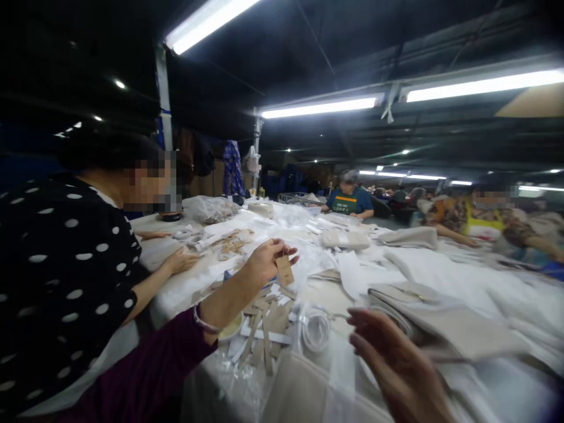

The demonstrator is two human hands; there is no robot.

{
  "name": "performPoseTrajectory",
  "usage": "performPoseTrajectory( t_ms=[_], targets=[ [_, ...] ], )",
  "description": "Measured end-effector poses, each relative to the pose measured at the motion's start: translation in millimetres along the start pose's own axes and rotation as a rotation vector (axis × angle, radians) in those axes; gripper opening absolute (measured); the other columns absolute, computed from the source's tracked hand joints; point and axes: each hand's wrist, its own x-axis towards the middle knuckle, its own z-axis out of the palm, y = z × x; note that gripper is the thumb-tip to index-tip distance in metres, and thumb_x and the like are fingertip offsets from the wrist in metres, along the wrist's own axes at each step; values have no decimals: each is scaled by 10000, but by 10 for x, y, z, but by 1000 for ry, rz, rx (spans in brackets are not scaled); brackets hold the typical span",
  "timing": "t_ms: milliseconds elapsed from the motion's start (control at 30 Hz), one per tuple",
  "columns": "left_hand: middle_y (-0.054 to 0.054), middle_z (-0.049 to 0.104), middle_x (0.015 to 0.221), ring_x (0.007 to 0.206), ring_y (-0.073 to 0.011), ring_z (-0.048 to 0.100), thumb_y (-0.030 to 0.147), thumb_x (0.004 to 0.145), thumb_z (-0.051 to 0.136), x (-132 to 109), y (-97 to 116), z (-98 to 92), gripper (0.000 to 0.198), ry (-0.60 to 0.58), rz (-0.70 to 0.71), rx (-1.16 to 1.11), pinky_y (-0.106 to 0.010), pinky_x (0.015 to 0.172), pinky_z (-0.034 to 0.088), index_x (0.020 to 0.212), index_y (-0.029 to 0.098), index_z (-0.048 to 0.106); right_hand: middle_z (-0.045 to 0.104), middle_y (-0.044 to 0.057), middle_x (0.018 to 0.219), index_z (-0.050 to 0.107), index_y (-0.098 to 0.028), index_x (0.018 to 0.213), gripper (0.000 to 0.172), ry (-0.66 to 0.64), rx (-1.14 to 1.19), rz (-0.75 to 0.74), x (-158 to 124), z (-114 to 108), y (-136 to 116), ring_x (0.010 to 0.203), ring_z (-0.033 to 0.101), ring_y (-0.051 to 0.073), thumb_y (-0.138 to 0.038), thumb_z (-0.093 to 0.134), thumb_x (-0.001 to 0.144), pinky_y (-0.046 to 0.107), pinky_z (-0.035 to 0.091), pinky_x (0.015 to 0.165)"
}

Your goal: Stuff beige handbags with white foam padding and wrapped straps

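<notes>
A small tan cardboard hang tag (285, 270) dangles from the fingertips of my left hand (267, 261), which pinches it by its string over the table. My right hand (392, 361) is held lower and to the right, thumb and fingers apart, with nothing visible in it. Under the left hand lies a heap of beige and white strips (268, 329). Between my hands is a coiled pale strap (315, 329). Beyond the right hand sits a folded beige fabric piece (458, 323), and another beige piece (297, 388) lies at the near edge.
On the left, a person in a polka-dot top (70, 282) leans over the table with hands on it. Two more people (350, 202) work at the far side and right. White fabric (467, 276), a beige bundle (346, 239) and a plastic bag (211, 208) cover the table.
</notes>
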Motion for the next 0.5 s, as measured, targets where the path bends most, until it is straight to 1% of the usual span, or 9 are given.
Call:
performPoseTrajectory(
  t_ms=[33,100,133,167,233,300,333,433,500],
  targets=[
    [13,537,640,741,-157,644,63,824,534,-156,-138,114,149,-10,-26,-32,-429,841,529,729,164,478,622,83,1024,559,-246,1114,316,-23,-55,-60,-19,55,-69,857,609,225,-350,611,820,352,535,732],
    [11,550,661,747,-146,637,58,834,525,-443,-392,320,145,-38,-59,-76,-424,857,524,742,162,486,585,106,1126,503,-230,1180,470,-5,-210,-177,-44,183,-163,980,572,277,-293,675,747,428,505,825],
    [10,556,669,745,-140,633,60,838,522,-568,-503,410,143,-54,-66,-86,-417,865,521,742,160,488,571,118,1155,481,-216,1199,510,15,-275,-208,-60,234,-182,1024,553,294,-261,678,730,447,488,846],
    [9,560,673,738,-136,629,67,839,527,-679,-601,489,143,-70,-69,-86,-407,870,517,736,158,488,571,126,1155,467,-201,1204,508,33,-318,-213,-82,262,-182,1039,548,298,-232,660,735,443,483,840],
    [4,574,691,737,-130,626,97,829,561,-853,-756,613,139,-111,-57,-57,-382,888,502,724,154,491,611,110,1061,482,-187,1152,368,44,-345,-172,-146,232,-144,955,589,262,-186,565,794,375,485,756],
    [-5,593,720,763,-132,626,134,805,610,-972,-861,688,136,-157,-15,10,-358,912,479,723,150,502,647,65,906,530,-194,1039,193,56,-364,-108,-219,91,-92,796,621,209,-172,460,860,303,454,651],
    [-12,603,739,782,-135,626,155,796,626,-1015,-898,710,130,-185,10,51,-352,920,468,735,147,511,655,42,833,553,-202,977,155,69,-378,-75,-250,-9,-73,730,621,191,-183,431,883,284,434,620],
    [-27,623,792,810,-139,611,204,779,639,-1100,-959,726,115,-289,92,211,-330,900,453,795,144,542,655,3,687,597,-216,880,159,122,-355,3,-305,-334,-67,625,616,168,-237,441,903,260,414,586],
    [-29,622,820,813,-139,593,198,755,650,-1134,-968,717,130,-357,156,357,-302,857,452,837,145,564,657,-5,674,614,-218,857,140,157,-302,5,-320,-515,-89,617,618,162,-258,484,888,254,423,591]
  ],
)
